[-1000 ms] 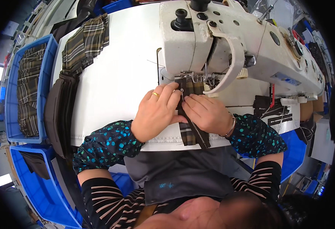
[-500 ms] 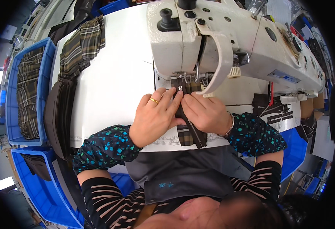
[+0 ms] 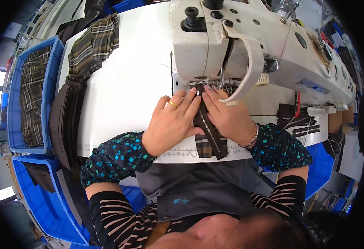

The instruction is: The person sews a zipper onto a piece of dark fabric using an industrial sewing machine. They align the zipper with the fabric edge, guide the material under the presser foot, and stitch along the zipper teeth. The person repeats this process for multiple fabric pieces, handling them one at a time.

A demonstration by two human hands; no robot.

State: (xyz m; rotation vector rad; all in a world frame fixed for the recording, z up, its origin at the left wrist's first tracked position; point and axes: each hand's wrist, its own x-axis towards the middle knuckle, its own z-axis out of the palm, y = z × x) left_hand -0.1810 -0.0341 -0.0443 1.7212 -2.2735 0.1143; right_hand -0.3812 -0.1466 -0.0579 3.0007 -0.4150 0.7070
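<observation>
A white sewing machine [image 3: 192, 62] stands over the table. At its presser foot [image 3: 205, 81] lies a dark zipper [image 3: 209, 132] with metal teeth, on top of a brown plaid fabric piece [image 3: 204, 151]. My left hand [image 3: 171, 122], with a gold ring, rests on the zipper's left side, fingers stretched toward the foot and close to the zipper pull [image 3: 198, 93]. Flat along the right side lies my right hand [image 3: 231, 118], its fingers extended up to the foot and partly covering the fabric. Both hands are open, pressing on the work.
Folded plaid pieces [image 3: 95, 39] and a stack of dark brown pieces [image 3: 61, 120] lie at the table's left. Beside them stand a blue bin [image 3: 54, 62] of plaid pieces and a lower blue bin [image 3: 45, 207]. Dark zippers [image 3: 306, 130] and red-handled snips [image 3: 297, 103] lie at right.
My right hand has gone from bent, gathered fingers to a flat, stretched hand nearer the presser foot. My left hand stays on the zipper. The whole view has shifted slightly.
</observation>
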